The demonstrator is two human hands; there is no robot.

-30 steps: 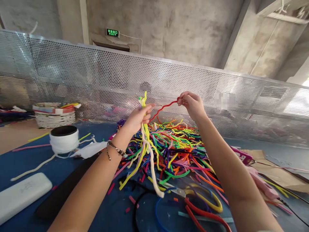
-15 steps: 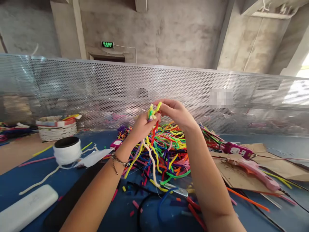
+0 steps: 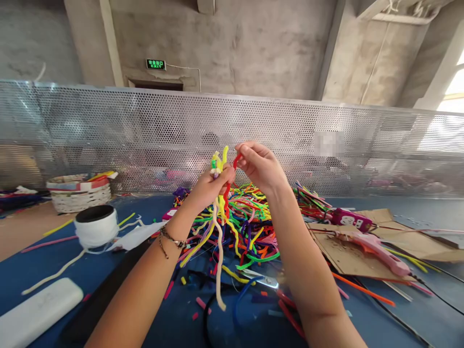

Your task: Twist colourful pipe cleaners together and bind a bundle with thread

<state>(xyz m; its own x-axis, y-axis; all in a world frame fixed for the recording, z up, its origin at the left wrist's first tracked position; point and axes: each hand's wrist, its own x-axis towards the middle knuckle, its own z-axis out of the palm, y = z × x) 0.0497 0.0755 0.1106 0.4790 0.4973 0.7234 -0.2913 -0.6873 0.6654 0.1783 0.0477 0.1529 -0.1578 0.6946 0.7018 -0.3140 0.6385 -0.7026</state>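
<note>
My left hand [image 3: 210, 186] is closed around a bundle of pipe cleaners [image 3: 217, 232], yellow, white and green, whose ends stick up above the fist and whose lengths hang down. My right hand [image 3: 259, 164] pinches the top of a red pipe cleaner [image 3: 227, 191] that lies against the bundle beside my left thumb. Both hands are raised above a tangled pile of coloured pipe cleaners [image 3: 253, 217] on the blue table [image 3: 43, 261].
A white roll [image 3: 96, 226] and a woven basket [image 3: 78, 192] stand at the left, a white case [image 3: 36, 311] at the near left. Scissors [image 3: 264, 280] lie under my right arm. A pink glue gun [image 3: 373, 246] rests on cardboard [image 3: 344, 253] at the right. A perforated metal screen [image 3: 145, 135] closes the back.
My right hand brought the red pipe cleaner from out at the right in to the bundle in my left hand. The view tilted up slightly.
</note>
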